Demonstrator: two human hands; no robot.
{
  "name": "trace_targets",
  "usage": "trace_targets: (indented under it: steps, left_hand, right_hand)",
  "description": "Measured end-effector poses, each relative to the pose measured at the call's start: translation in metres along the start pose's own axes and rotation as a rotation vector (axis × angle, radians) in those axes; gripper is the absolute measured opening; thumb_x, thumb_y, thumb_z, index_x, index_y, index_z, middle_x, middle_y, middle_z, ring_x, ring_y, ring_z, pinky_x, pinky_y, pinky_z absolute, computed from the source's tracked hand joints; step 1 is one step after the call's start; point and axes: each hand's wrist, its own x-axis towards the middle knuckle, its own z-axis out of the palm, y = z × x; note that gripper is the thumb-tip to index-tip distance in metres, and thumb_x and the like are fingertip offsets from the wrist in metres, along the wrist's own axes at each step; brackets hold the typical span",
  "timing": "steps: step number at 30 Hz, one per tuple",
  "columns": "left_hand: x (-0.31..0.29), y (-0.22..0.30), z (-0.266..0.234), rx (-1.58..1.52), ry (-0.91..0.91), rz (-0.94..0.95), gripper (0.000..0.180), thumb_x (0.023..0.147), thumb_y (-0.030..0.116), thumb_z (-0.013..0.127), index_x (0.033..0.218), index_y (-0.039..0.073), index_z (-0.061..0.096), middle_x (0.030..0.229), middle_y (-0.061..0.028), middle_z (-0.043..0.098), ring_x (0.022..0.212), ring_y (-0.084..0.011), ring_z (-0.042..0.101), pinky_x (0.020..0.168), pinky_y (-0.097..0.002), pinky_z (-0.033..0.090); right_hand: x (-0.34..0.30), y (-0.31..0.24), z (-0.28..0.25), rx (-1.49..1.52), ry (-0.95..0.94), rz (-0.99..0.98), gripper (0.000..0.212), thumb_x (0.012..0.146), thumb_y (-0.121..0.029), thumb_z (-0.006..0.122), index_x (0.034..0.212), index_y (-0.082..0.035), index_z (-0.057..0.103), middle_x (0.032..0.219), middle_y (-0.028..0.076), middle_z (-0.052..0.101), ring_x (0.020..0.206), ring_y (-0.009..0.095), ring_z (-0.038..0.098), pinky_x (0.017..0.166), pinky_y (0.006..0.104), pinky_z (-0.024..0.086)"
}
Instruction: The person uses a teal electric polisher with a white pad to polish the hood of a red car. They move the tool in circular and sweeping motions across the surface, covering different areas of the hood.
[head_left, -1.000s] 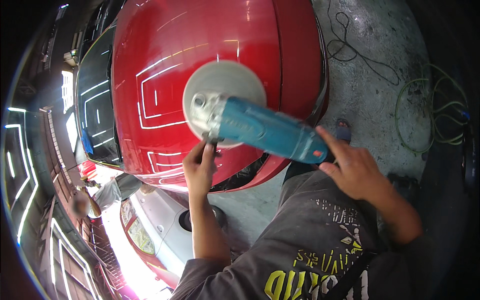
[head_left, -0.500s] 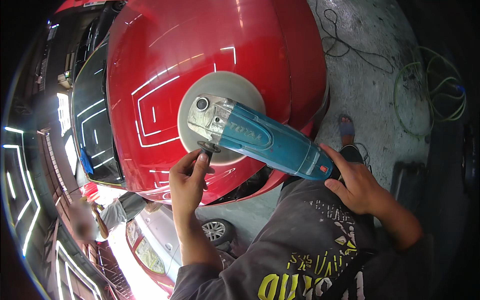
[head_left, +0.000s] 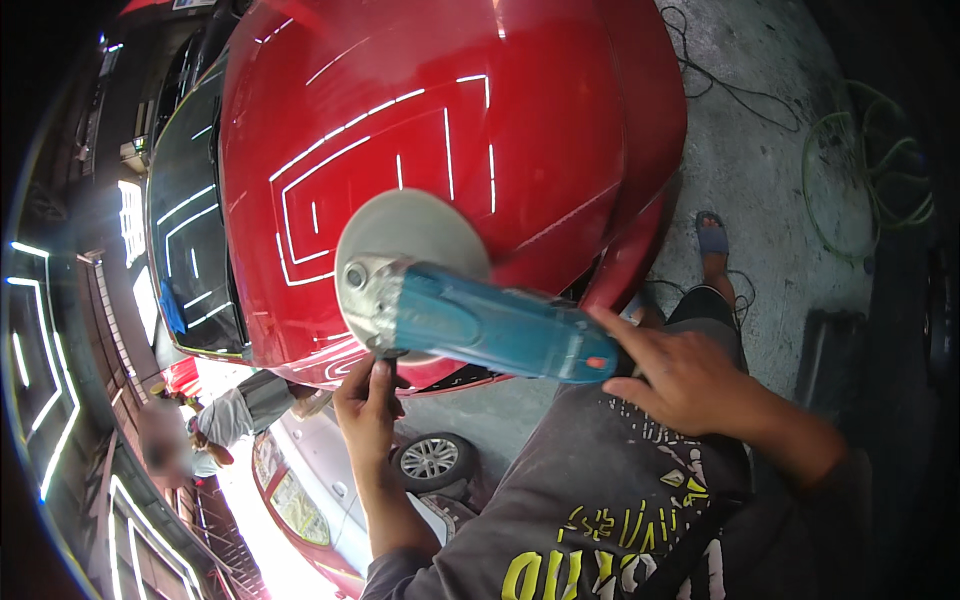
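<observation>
A teal rotary polisher (head_left: 470, 315) with a silver metal head lies across the view, in front of a red car panel (head_left: 550, 140). Its round whitish pad (head_left: 415, 225) is over the glossy red paint; I cannot tell whether it touches. My left hand (head_left: 366, 402) is closed around the black side handle below the metal head, and that handle is mostly hidden. At the tool's rear end, my right hand (head_left: 675, 375) wraps the grip, thumb and forefinger showing beside a small red switch.
A dark windshield (head_left: 190, 220) adjoins the red panel. Below are a loose wheel (head_left: 433, 460) and a silver car (head_left: 320, 490), with another person (head_left: 235, 420) at the lower left. A black cable (head_left: 735, 95) and a green hose (head_left: 825, 190) lie on the grey floor.
Both hands have moved the polisher left and slightly down across the view. More of the pad's face shows above the metal head, and the body lies more level. Both grips are kept.
</observation>
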Motion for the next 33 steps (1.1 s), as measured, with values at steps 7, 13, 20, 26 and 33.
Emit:
trace_targets:
  steps: [7,13,20,26,33]
  left_hand:
    - [-0.009,-0.037,0.009,-0.077,0.021,0.055,0.028,0.111,0.024,0.065,0.119,-0.002,0.073,0.080,-0.0027,0.069,0.054,-0.0068,0.055,0.048,-0.0249,0.044]
    - [0.007,0.060,0.138,0.055,-0.145,0.170,0.044,0.107,0.025,0.072,0.138,-0.007,0.068,0.086,-0.0108,0.077,0.066,-0.0075,0.061,0.060,-0.0260,0.049]
    - [0.028,0.117,0.212,0.179,-0.246,0.574,0.042,0.101,0.032,0.076,0.127,-0.001,0.075,0.079,-0.0283,0.072,0.070,-0.0396,0.074,0.068,-0.0462,0.057]
    - [-0.028,0.067,0.165,0.225,-0.300,0.391,0.046,0.104,0.023,0.075,0.136,-0.010,0.067,0.101,-0.0217,0.081,0.080,-0.0153,0.073,0.076,-0.0300,0.057]
    - [-0.062,-0.018,0.073,-0.002,-0.043,-0.078,0.044,0.104,0.018,0.075,0.139,-0.008,0.068,0.095,-0.0117,0.081,0.067,-0.0096,0.066,0.061,-0.0272,0.055]
  right_hand:
    - [0.004,-0.002,-0.005,-0.154,-0.040,0.079,0.080,0.102,-0.054,0.066,0.167,-0.017,0.038,0.115,0.021,0.075,0.088,0.041,0.076,0.082,0.0523,0.060]
    - [-0.070,0.065,-0.048,-0.026,0.187,0.405,0.087,0.097,-0.064,0.068,0.164,-0.015,0.043,0.129,0.028,0.072,0.106,0.046,0.074,0.092,0.0494,0.057]
    - [-0.132,0.136,-0.065,-0.001,0.442,0.424,0.106,0.096,-0.080,0.058,0.160,0.004,0.042,0.124,0.026,0.073,0.124,0.040,0.071,0.103,0.0450,0.053]
    - [-0.142,0.110,-0.017,0.145,0.263,0.430,0.114,0.090,-0.086,0.059,0.163,-0.001,0.038,0.125,0.029,0.074,0.122,0.044,0.072,0.104,0.0457,0.054]
    - [-0.066,0.054,0.001,-0.136,0.062,0.092,0.096,0.094,-0.069,0.068,0.165,-0.011,0.039,0.128,0.026,0.073,0.107,0.048,0.074,0.089,0.0522,0.059]
